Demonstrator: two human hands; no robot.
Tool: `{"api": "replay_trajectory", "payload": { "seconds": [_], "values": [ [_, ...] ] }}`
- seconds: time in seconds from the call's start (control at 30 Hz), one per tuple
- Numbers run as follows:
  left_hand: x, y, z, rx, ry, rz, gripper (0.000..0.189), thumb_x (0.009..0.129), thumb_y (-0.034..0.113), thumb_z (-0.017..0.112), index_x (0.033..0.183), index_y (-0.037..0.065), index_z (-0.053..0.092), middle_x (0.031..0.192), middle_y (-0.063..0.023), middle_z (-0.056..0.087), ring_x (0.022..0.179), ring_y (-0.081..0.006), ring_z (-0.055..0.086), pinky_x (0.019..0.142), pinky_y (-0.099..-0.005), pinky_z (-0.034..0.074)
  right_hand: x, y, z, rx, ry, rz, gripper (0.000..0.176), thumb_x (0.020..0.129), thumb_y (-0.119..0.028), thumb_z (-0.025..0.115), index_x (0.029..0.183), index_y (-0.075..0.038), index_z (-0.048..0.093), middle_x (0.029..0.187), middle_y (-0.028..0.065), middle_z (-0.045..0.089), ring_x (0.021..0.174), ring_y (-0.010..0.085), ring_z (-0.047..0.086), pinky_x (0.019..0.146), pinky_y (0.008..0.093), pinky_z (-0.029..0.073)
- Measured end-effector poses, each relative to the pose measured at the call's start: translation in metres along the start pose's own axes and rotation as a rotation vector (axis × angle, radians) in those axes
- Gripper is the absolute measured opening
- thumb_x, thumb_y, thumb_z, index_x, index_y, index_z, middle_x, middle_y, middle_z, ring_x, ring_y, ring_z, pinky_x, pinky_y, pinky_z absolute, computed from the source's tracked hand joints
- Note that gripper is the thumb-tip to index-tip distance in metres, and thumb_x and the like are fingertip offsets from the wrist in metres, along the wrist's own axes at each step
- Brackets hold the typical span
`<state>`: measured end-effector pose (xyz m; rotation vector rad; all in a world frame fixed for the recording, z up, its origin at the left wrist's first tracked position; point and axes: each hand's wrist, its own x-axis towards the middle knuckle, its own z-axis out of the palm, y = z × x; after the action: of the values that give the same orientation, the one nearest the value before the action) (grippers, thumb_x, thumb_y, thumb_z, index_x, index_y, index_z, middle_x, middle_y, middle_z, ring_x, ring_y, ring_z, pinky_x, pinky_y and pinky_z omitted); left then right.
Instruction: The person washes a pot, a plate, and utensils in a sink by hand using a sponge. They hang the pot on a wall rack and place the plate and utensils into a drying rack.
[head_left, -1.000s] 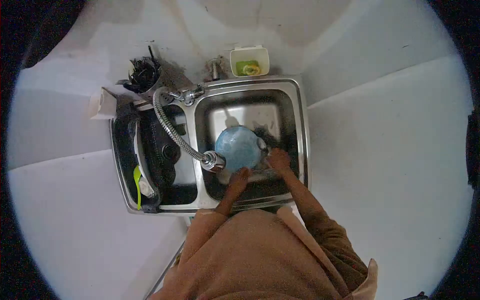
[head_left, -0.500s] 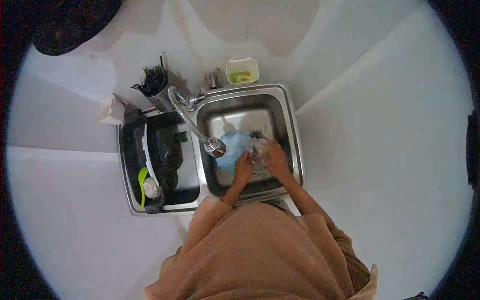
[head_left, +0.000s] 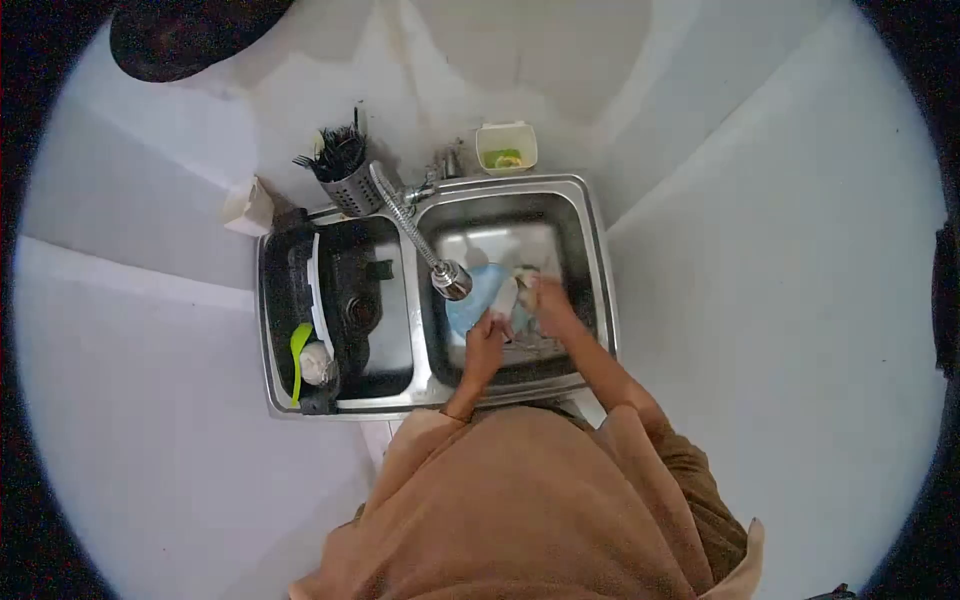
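Both hands are low in the right basin (head_left: pixel 490 372) of a steel double sink. My left hand (head_left: pixel 485 345) is closed on the lower end of a white, elongated object (head_left: pixel 507 296), whose exact kind I cannot make out. To its right is my right hand (head_left: pixel 552 308), with its fingers curled beside a pale, soft-looking lump (head_left: pixel 526 276). Whether that lump is gripped is blurred. Beneath and left of the hands lies a round light-blue dish (head_left: pixel 466 312). The faucet head (head_left: pixel 452 281) hangs over the dish's left side.
A perforated steel holder (head_left: pixel 354 190) full of dark cutlery stands behind the sink. Beside the faucet base sits a white tub (head_left: pixel 506 148) with yellow-green contents. The left basin (head_left: pixel 390 350) has a green-handled utensil (head_left: pixel 298 362), a white ball-like item (head_left: pixel 317 364) and a curved white rim (head_left: pixel 318 290).
The view has shifted, moving the sink rightward in frame. My hands have parted slightly, and the white elongated object now shows clearly at my left fingers.
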<state>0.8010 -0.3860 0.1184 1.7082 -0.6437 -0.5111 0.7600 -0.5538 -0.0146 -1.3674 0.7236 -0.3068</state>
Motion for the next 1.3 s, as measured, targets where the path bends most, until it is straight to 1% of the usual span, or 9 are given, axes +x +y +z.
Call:
{"api": "replay_trajectory", "payload": {
  "seconds": [0.23,0.3,0.4,0.53,0.6,0.7,0.9,1.0,1.3],
  "values": [
    [0.002,-0.015,-0.023,0.08,-0.262,-0.206,0.012,0.087,0.012,0.044,0.09,0.005,0.054,0.065,-0.0076,0.055,0.058,-0.0153,0.054,0.057,-0.0289,0.044,-0.039,-0.06,0.01,0.295,-0.186,0.166,0.02,0.083,-0.019,0.05,0.094,-0.003,0.056,0.083,0.0034,0.058,0.068,0.0145,0.055,0.061,0.0292,0.045],
    [-0.001,-0.046,-0.016,0.109,-0.289,-0.232,0.013,0.087,0.014,0.045,0.09,0.006,0.054,0.067,-0.0093,0.056,0.059,-0.0193,0.056,0.059,-0.0311,0.045,-0.001,0.018,-0.02,-0.189,-0.176,-0.31,0.021,0.082,-0.02,0.053,0.094,-0.002,0.056,0.082,0.0036,0.057,0.07,0.0144,0.055,0.063,0.031,0.045],
    [-0.004,-0.074,-0.005,0.042,-0.095,-0.108,0.017,0.087,0.02,0.043,0.088,0.007,0.054,0.072,-0.0131,0.059,0.063,-0.0314,0.059,0.061,-0.0383,0.045,-0.048,-0.044,0.007,-1.157,0.147,-0.327,0.022,0.081,-0.019,0.054,0.095,-0.002,0.056,0.08,0.0055,0.057,0.073,0.0154,0.055,0.064,0.0332,0.044],
    [-0.002,-0.039,-0.004,0.424,-0.214,-0.142,0.023,0.088,0.025,0.039,0.089,0.007,0.054,0.078,-0.0167,0.06,0.074,-0.0376,0.057,0.065,-0.044,0.045,-0.078,-0.035,0.036,-0.427,0.135,0.166,0.023,0.081,-0.02,0.054,0.097,-0.003,0.057,0.085,0.0107,0.059,0.078,0.0212,0.056,0.068,0.0351,0.043],
    [-0.004,-0.048,0.004,0.479,-0.221,-0.113,0.025,0.088,0.026,0.039,0.089,0.007,0.054,0.078,-0.0171,0.059,0.074,-0.0374,0.057,0.065,-0.0446,0.045,-0.083,-0.019,0.023,-0.296,-0.095,0.034,0.025,0.081,-0.023,0.054,0.098,-0.005,0.059,0.094,0.0159,0.06,0.082,0.0269,0.057,0.071,0.0356,0.043],
    [-0.01,-0.086,0.013,0.686,-0.397,-0.098,0.025,0.087,0.027,0.04,0.091,0.007,0.055,0.078,-0.0186,0.059,0.075,-0.0381,0.056,0.065,-0.0467,0.044,-0.066,0.096,-0.065,-1.189,-0.453,-0.572,0.029,0.081,-0.025,0.053,0.102,-0.005,0.059,0.104,0.0172,0.058,0.089,0.0313,0.056,0.077,0.0387,0.043],
    [-0.029,-0.181,0.031,0.684,-0.426,-0.028,0.021,0.082,0.021,0.046,0.092,0.005,0.056,0.085,-0.0195,0.059,0.076,-0.0368,0.057,0.067,-0.0497,0.044,-0.084,-0.052,-0.071,-1.061,-0.255,0.14,0.032,0.079,-0.027,0.051,0.106,-0.01,0.057,0.105,0.0149,0.057,0.095,0.0342,0.053,0.081,0.0455,0.041],
    [-0.037,-0.234,0.041,0.842,-0.842,-0.247,0.022,0.079,0.018,0.049,0.095,0.004,0.056,0.095,-0.0192,0.058,0.083,-0.0353,0.057,0.073,-0.0487,0.044,-0.057,-0.027,-0.064,-1.087,-0.147,-0.095,0.029,0.076,-0.025,0.053,0.095,-0.004,0.06,0.094,0.0173,0.06,0.085,0.0337,0.057,0.076,0.0443,0.045],
    [-0.042,-0.202,-0.001,0.095,0.074,-0.458,0.035,0.077,0.017,0.057,0.108,0.003,0.048,0.109,-0.0132,0.052,0.1,-0.0296,0.049,0.086,-0.0383,0.039,0.013,0.124,-0.027,-1.085,-0.134,0.27,0.028,0.072,-0.026,0.058,0.086,-0.002,0.064,0.088,0.0173,0.062,0.081,0.0335,0.059,0.076,0.0434,0.046]
  ]
}}
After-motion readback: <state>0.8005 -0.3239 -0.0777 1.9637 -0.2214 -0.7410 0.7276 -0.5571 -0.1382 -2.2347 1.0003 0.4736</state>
